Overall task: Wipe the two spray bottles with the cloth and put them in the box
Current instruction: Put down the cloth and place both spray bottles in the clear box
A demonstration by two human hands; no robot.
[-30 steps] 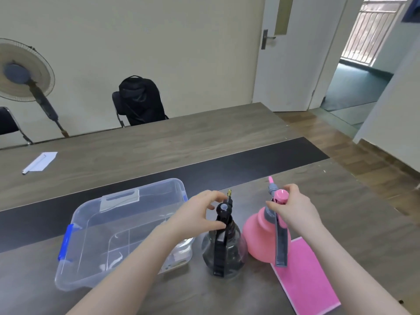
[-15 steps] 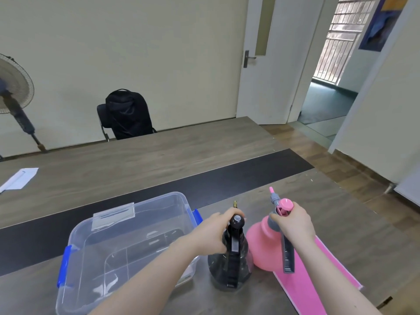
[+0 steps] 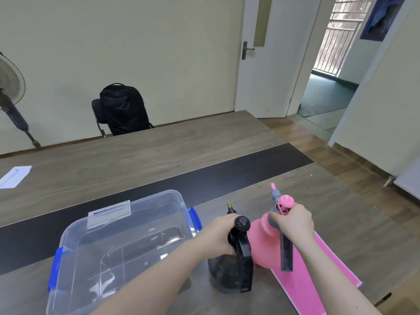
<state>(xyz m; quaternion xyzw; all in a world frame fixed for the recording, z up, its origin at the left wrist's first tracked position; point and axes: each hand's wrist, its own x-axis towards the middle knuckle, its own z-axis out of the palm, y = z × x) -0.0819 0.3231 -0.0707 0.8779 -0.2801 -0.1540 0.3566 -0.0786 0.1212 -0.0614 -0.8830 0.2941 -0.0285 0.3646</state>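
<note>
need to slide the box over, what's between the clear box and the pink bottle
In the head view, the black spray bottle stands between the clear box and pink bottle, gripped by the left hand.

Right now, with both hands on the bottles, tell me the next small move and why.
Probably let go of the pink bottle with the right hand and pull out the pink cloth. The cloth lies flat on the table, partly under that bottle, so neither bottle looks wiped yet. The left hand already has its grip on the black bottle, which could be wiped first; the clear box sits open beside it.
</note>
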